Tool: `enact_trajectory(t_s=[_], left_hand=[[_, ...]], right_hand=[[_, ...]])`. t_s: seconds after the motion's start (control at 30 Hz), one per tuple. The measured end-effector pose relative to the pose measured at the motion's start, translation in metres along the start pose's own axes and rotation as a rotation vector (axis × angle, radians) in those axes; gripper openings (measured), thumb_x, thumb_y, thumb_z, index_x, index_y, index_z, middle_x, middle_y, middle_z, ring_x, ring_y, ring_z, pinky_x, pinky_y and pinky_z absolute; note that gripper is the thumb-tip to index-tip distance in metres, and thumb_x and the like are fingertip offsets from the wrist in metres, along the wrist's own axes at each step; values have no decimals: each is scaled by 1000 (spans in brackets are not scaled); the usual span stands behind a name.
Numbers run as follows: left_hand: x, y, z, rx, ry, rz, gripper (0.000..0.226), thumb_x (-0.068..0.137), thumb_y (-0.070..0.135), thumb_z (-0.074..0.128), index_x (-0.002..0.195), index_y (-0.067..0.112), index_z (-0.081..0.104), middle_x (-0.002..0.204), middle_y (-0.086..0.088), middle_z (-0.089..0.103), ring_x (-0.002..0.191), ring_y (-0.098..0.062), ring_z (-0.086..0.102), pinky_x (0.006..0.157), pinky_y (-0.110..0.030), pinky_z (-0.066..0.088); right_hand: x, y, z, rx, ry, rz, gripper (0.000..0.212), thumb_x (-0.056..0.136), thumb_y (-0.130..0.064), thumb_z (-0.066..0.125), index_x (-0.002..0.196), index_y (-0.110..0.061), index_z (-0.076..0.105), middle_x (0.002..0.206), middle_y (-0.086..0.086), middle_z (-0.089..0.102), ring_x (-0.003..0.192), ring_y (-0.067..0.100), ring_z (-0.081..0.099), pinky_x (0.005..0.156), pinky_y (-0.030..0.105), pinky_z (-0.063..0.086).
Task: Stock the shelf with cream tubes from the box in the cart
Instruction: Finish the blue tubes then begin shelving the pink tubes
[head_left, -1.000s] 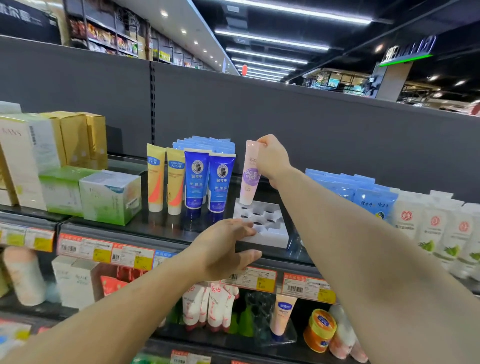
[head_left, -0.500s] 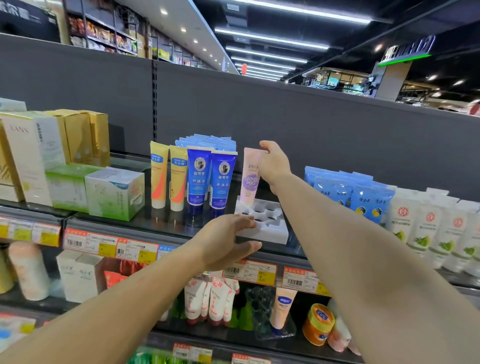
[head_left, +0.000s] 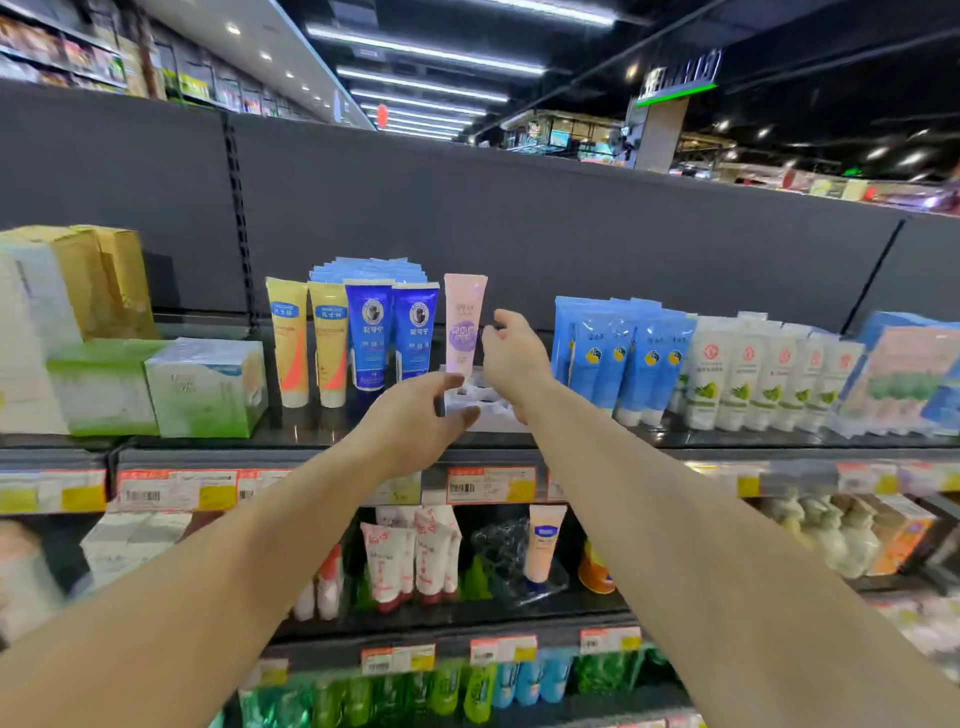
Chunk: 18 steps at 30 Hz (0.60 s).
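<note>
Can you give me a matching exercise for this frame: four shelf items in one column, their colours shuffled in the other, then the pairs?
Column 1
1. Tube standing in the white holder tray
2. Two tubes left of that tube
3. Two tubes at the left end of the tube row
4. Wrapped box at the left of the top shelf

Column 2
A. yellow with an orange patch
B. pale pink with a purple patch
C. white and green
D. dark blue

Pairs
1-B: pink tube
2-D: blue tubes
3-A: yellow tubes
4-C: green box
</note>
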<state>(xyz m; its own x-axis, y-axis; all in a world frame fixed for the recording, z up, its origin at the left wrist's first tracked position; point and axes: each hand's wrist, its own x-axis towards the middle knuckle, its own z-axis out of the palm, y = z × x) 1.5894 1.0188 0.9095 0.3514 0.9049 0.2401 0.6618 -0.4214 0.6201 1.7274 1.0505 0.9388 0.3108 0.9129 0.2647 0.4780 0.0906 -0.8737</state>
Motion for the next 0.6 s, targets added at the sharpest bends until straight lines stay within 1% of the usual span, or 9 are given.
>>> enact_trajectory(t_s=[0.07,0.13,0.2,0.27,0.33,0.37,0.4,0.47,0.6], left_hand=[[-7,-1,-6,11,5,7,54,95,39,56,144,22,42,142,1,51,127,-19,48,103,-34,41],[-17,-2,-11,25,9,7,51,96,37,55,142,19,43,138,0,53,124,-20,50,100,-34,43],[-29,-3,-16,72,36,33,42,96,36,54,134,19,50,130,-1,57,118,-22,52,96,-33,44],[-42,-10,-20,262,20,60,41,96,42,51,129,19,50,129,-3,55,121,-26,49,99,-41,43],[-62,-20,-23,468,-63,-3,58,97,48,42,146,19,31,152,-7,32,141,-31,27,114,-50,26],[-75,-26,-23,500,-104,-56,63,98,49,38,151,20,20,159,-6,18,146,-31,14,117,-52,16],[-89,-34,-23,500,-125,-97,64,98,49,36,153,22,14,161,-5,10,148,-30,7,118,-53,11],[-122,-51,-23,494,-104,-139,63,97,48,38,152,25,16,161,-5,10,148,-31,4,118,-54,10],[-197,-84,-33,467,-164,-296,64,98,51,33,152,26,13,162,-7,4,148,-33,1,118,-53,7]], right_hand=[[-17,2,-3,-41,5,10,42,102,-23,36,143,-17,38,138,2,51,112,17,48,91,30,40],[-32,3,-5,-100,11,19,43,101,-25,36,144,-19,38,141,2,49,120,20,49,100,35,42],[-47,4,-6,-176,-12,5,43,101,-28,37,143,-20,40,141,2,49,122,23,49,100,35,42],[-69,6,-4,-455,-77,-112,40,101,-30,36,139,-19,44,138,2,50,124,25,48,95,33,40],[-95,10,4,-852,-151,-275,47,97,-40,38,140,-19,39,144,8,44,132,32,40,103,43,38],[-111,12,11,-979,-214,-308,56,97,-44,37,146,-19,30,152,10,33,140,34,29,110,48,30],[-129,14,18,-1043,-287,-313,62,98,-46,34,152,-19,18,158,8,20,145,33,16,116,51,19],[-162,16,34,-1025,-397,-320,64,100,-45,31,154,-21,6,162,4,4,148,29,0,119,51,6],[-228,14,76,-957,-534,-303,66,100,-51,28,155,-23,5,163,2,3,149,28,-2,119,50,3]])
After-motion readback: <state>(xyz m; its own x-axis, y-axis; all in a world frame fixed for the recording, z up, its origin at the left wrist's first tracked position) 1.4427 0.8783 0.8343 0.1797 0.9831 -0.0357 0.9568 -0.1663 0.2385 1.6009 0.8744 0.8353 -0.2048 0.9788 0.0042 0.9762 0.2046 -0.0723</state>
